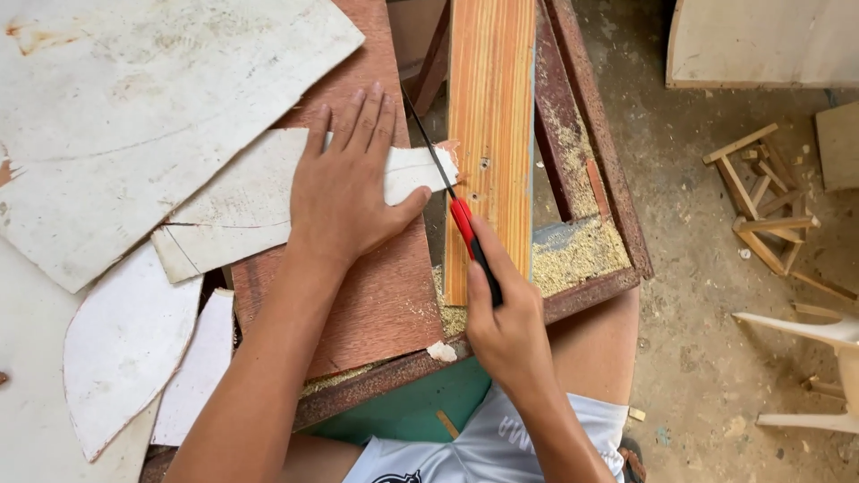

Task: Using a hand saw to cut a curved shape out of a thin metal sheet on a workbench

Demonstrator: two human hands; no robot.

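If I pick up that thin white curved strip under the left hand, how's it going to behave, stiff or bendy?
The white curved strip looks thin and sheet-like, so it probably flexes somewhat and feels light. Its ragged, chipped end near the saw blade suggests brittle edges that may crumble. It lies flat under the left hand, so it should slide, not roll.
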